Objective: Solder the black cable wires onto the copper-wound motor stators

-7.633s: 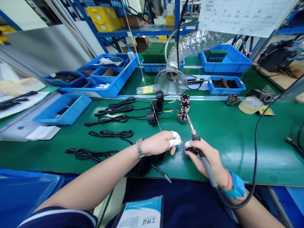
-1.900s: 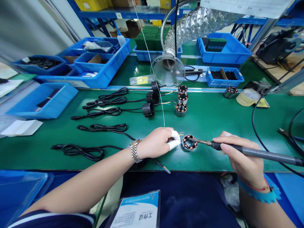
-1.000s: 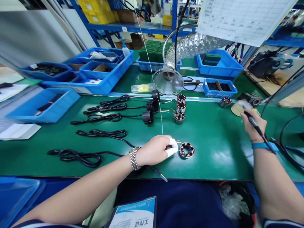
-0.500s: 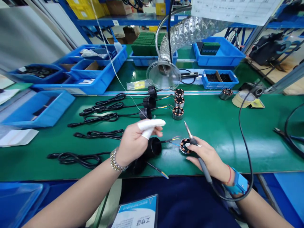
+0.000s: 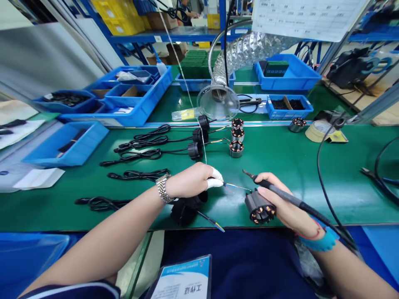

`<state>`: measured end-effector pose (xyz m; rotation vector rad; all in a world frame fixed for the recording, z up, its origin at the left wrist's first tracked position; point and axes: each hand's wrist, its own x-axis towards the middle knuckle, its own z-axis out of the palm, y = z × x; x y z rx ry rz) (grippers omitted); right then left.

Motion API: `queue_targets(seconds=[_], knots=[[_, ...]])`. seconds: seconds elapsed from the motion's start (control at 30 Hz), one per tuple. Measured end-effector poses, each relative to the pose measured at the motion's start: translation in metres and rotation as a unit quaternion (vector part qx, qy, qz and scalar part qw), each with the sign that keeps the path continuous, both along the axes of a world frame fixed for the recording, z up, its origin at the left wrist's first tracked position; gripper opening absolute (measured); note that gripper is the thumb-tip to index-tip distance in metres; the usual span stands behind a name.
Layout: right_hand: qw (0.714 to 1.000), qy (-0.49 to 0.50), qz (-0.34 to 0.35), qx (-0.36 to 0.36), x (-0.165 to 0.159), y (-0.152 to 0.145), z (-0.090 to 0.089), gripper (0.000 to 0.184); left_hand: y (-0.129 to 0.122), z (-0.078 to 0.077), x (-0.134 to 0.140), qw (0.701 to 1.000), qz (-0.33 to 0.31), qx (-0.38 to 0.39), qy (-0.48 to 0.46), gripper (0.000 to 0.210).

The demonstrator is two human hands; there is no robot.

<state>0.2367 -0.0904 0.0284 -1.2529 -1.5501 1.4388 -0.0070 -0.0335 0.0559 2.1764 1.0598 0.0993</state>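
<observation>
My left hand (image 5: 191, 179), with white finger cots on thumb and forefinger, pinches the end of a black cable whose thin coloured wires (image 5: 230, 186) point right. A pale thin strand (image 5: 193, 108) hangs from above and ends at this hand. My right hand (image 5: 285, 203) holds a soldering iron (image 5: 282, 194), its tip pointing left above the wires. The same hand grips a motor stator (image 5: 260, 207), tilted so its copper windings face me. The wire ends reach close to the stator's upper edge; contact is unclear. Black caps (image 5: 183, 211) lie below my left hand.
Beyond my hands, several stators (image 5: 236, 148) stand beside black caps (image 5: 195, 150) with coiled cables (image 5: 137, 155). A clear fume hood (image 5: 218, 103) hangs over the green bench. Blue bins (image 5: 288, 107) line the back. Pliers (image 5: 378, 185) lie at right.
My right hand has lifted the stator off the bench and tilted it, still holding the iron. My left hand has lowered and moved right, closing on the cable end. The view has shifted slightly.
</observation>
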Motion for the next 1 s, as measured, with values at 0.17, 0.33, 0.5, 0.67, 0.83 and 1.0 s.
queue_targets(seconds=[0.17,0.33,0.5,0.67,0.83,1.0], knots=[[0.990,0.106,-0.015,-0.090,-0.006,-0.002,-0.001,0.019,0.002,0.009,-0.001,0.999,-0.036,-0.025,0.020,0.027],[0.989,0.113,-0.027,-0.092,-0.007,-0.002,0.000,0.019,0.002,0.011,-0.002,0.999,-0.038,-0.025,0.024,0.028],[0.998,0.046,-0.024,-0.030,-0.006,-0.002,0.005,0.018,0.003,0.011,-0.002,0.998,-0.034,-0.035,0.026,0.027],[0.947,-0.177,0.036,0.265,0.009,0.000,-0.018,0.031,0.002,0.004,0.000,1.000,0.027,-0.009,0.006,0.023],[0.839,-0.260,0.090,0.469,0.024,0.010,-0.055,0.027,-0.002,-0.015,0.007,1.000,0.021,0.017,-0.009,0.022],[0.871,-0.199,0.007,0.448,0.011,0.011,-0.053,0.034,-0.002,-0.019,0.013,0.996,0.082,-0.044,-0.013,0.022]])
